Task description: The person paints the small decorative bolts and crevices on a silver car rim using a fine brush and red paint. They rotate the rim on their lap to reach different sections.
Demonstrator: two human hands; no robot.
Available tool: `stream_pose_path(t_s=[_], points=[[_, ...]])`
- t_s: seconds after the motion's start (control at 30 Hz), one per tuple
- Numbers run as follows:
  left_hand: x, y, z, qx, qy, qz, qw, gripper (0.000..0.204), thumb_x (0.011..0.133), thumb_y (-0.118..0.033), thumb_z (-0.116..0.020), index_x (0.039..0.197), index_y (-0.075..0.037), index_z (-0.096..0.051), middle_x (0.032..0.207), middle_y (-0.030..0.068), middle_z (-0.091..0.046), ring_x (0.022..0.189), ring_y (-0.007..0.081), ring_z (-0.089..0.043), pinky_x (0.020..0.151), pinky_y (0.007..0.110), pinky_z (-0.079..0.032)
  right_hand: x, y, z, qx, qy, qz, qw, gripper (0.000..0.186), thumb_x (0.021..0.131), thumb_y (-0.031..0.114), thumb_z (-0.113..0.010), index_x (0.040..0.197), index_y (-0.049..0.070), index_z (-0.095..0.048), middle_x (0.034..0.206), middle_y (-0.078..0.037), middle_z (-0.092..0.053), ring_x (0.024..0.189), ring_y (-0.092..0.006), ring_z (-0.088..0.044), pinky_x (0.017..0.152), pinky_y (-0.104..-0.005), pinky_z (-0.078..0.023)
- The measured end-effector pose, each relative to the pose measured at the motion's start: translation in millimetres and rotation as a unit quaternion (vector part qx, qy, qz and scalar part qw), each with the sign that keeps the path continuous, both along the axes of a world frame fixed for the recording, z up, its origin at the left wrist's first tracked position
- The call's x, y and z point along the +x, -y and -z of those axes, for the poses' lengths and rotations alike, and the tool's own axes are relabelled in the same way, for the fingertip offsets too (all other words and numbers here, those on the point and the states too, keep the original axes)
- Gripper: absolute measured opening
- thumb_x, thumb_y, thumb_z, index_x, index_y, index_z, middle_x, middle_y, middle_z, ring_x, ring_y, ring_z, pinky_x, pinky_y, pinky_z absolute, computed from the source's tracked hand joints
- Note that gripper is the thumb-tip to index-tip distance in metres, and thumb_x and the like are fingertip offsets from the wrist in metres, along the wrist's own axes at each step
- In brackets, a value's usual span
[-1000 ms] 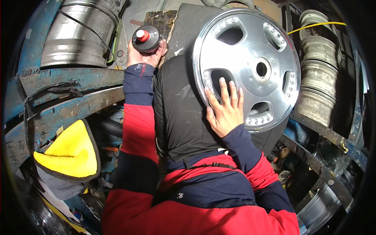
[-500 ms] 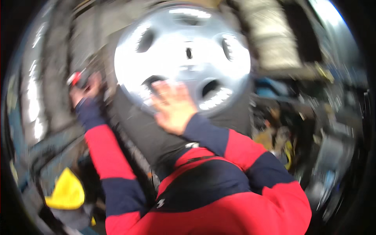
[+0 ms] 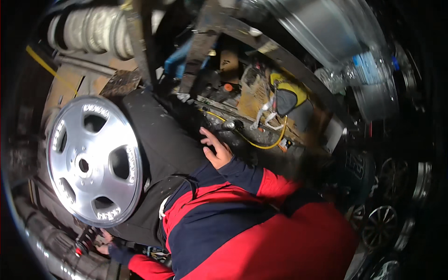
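Observation:
A silver wheel rim point(image 3: 100, 148) with several oval openings lies tilted across my black-trousered legs. Beyond its lower edge is my left hand point(image 3: 103, 242), closed at a small black-and-red tool point(image 3: 85, 241); its exact kind does not show. My right hand point(image 3: 217, 150) is off the rim, fingers apart and holding nothing. Just past those fingers lies a metal-ended tool point(image 3: 227, 125) with a dark body, next to a yellow hose point(image 3: 261, 146).
A yellow-and-grey glove point(image 3: 290, 95) and white straps rest on cardboard beyond my right hand. Clear plastic bottles point(image 3: 366, 69) are at the upper right. More rims point(image 3: 379, 226) stand at the right. A pale ribbed cylinder point(image 3: 93, 32) lies at upper left.
My view has swung to the right, so the rim now appears at the left. My right hand has left the rim's face and moved right. My left hand stays at the black-and-red tool.

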State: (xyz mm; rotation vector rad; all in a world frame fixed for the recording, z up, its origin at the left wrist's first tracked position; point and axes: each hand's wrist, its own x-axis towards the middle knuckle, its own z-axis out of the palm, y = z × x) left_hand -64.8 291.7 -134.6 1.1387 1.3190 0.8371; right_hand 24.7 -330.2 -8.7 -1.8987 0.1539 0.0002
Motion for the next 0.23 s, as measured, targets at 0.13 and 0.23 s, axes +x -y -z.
stream_pose_path(t_s=[0.13,0.23], points=[[16,9,-8,-0.010,-0.056,0.053,0.997,0.049,0.090,-0.021,-0.057,0.135,-0.003,-0.048,0.138,0.0174,-0.050,0.117,0.0369,-0.054,0.097,0.044,-0.047,-37,40,36,0.096,-0.033,0.076,0.992,0.051,0.088,-0.002,-0.052,0.138,0.006,-0.043,0.135,-0.015,-0.052,0.102,-0.0185,-0.062,0.086,-0.0298,-0.048],[46,18,-35,-0.055,-0.081,0.092,0.991,0.050,0.088,-0.021,-0.057,0.135,-0.004,-0.048,0.140,0.0179,-0.048,0.120,0.0375,-0.052,0.099,0.046,-0.044,-32,95,58,-0.202,0.139,0.105,0.964,0.014,0.092,0.001,-0.051,0.105,0.004,-0.056,0.129,-0.015,-0.056,0.103,-0.0145,-0.060,0.088,-0.0263,-0.047]])
